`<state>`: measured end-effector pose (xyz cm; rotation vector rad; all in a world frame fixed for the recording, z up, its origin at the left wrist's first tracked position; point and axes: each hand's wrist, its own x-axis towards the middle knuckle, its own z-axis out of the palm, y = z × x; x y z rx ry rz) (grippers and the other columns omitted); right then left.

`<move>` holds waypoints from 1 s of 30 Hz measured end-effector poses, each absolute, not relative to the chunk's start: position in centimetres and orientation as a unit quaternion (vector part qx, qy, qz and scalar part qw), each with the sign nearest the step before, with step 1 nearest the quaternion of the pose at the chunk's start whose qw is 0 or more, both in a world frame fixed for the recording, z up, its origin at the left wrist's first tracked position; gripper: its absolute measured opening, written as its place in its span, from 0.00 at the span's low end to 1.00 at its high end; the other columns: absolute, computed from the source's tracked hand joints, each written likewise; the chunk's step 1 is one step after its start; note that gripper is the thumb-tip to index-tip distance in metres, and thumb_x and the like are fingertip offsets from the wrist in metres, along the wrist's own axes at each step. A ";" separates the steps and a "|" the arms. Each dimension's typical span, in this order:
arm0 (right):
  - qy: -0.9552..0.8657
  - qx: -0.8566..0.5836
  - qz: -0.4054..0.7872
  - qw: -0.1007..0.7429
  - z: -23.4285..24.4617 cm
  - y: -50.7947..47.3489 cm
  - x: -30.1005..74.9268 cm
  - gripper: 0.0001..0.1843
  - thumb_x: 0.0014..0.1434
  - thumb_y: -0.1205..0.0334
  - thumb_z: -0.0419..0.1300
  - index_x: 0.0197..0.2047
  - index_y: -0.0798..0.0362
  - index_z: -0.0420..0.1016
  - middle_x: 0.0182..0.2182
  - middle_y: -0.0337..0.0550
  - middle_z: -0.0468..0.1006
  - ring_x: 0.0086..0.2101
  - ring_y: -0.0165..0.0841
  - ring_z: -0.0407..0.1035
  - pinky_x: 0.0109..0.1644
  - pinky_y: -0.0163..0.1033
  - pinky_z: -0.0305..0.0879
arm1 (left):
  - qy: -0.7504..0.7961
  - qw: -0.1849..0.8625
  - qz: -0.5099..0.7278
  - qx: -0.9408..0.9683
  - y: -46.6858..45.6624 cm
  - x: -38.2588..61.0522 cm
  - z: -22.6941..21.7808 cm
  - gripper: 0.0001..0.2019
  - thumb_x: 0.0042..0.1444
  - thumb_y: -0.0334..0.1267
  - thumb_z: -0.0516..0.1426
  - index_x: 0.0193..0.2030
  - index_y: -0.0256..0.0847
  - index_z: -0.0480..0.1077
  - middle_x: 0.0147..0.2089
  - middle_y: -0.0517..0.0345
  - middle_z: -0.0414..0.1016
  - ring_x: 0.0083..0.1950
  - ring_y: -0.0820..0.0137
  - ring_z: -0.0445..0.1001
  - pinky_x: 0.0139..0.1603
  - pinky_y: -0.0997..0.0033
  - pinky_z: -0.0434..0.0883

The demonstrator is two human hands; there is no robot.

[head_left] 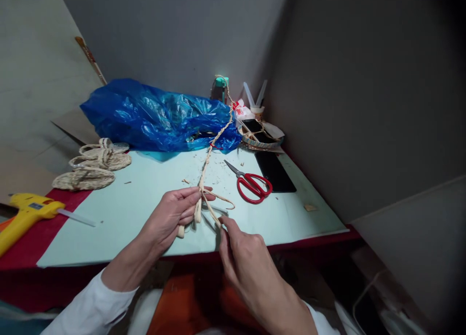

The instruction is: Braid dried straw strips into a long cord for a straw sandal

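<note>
A pale straw braid (206,166) stretches from the bottle at the back down to my hands. My left hand (178,211) pinches its near end, where the plaiting splits into loose strands. Between thumb and fingers, my right hand (245,250) grips one straw strand (211,212) drawn toward me. Another loose strand (223,199) curls off to the right, and folded ends hang below my left fingers. A bit of red tie (214,145) crosses the braid farther up. Red-handled scissors (251,183) lie right of the braid, their blades partly open.
A blue plastic bag (156,114) lies along the back. Woven straw sandals (85,178) and a yellow glue gun (34,209) are at left. At right are a black phone-like slab (276,172), a basket (260,143) with a phone, and a green-capped bottle (220,90) behind.
</note>
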<state>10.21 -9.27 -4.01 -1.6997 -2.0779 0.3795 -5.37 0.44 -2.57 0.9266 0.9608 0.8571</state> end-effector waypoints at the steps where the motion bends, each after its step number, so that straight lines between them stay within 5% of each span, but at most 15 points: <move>1: -0.749 -0.615 0.134 0.207 -4.1 -9.4 10.1 0.12 0.65 0.66 0.46 0.50 0.49 0.62 0.23 0.38 0.74 0.21 0.35 0.69 0.26 0.37 0.51 | 0.432 0.700 0.384 0.419 0.5 -5.4 -2.7 0.15 0.51 0.41 0.64 0.41 0.31 0.77 0.40 0.45 0.77 0.18 0.90 0.42 0.15 0.84 0.40; 11: -0.792 -0.570 0.138 0.173 -2.5 -9.4 9.5 0.09 0.66 0.63 0.46 0.41 0.52 0.66 0.21 0.40 0.74 0.18 0.35 0.67 0.22 0.38 0.48 | 0.441 0.682 0.385 0.439 0.9 -5.5 -3.1 0.13 0.47 0.38 0.65 0.38 0.32 0.77 0.30 0.54 0.73 0.16 0.89 0.46 0.15 0.83 0.40; 17: -0.751 -0.586 0.043 0.301 -0.1 -6.0 11.7 0.11 0.66 0.57 0.51 0.45 0.54 0.68 0.39 0.51 0.77 0.40 0.38 0.71 0.39 0.38 0.60 | 0.427 0.682 0.380 0.457 1.0 -5.3 -2.8 0.11 0.47 0.38 0.65 0.35 0.31 0.77 0.28 0.55 0.73 0.16 0.89 0.47 0.16 0.83 0.40; 23: -0.763 -0.577 0.177 0.232 -0.7 -3.4 11.6 0.11 0.67 0.63 0.47 0.39 0.55 0.69 0.26 0.42 0.75 0.24 0.29 0.65 0.28 0.34 0.53 | 0.454 0.657 0.383 0.463 0.7 -4.8 -2.7 0.10 0.45 0.38 0.65 0.30 0.30 0.76 0.22 0.58 0.70 0.15 0.88 0.45 0.14 0.82 0.41; 30: -0.744 -0.584 0.137 0.294 -1.2 -5.3 11.2 0.12 0.66 0.61 0.47 0.34 0.54 0.68 0.25 0.40 0.74 0.22 0.29 0.64 0.28 0.34 0.51 | 0.483 0.602 0.402 0.493 0.1 -3.5 -2.7 0.07 0.46 0.35 0.63 0.29 0.33 0.77 0.23 0.55 0.75 0.19 0.78 0.66 0.19 0.81 0.62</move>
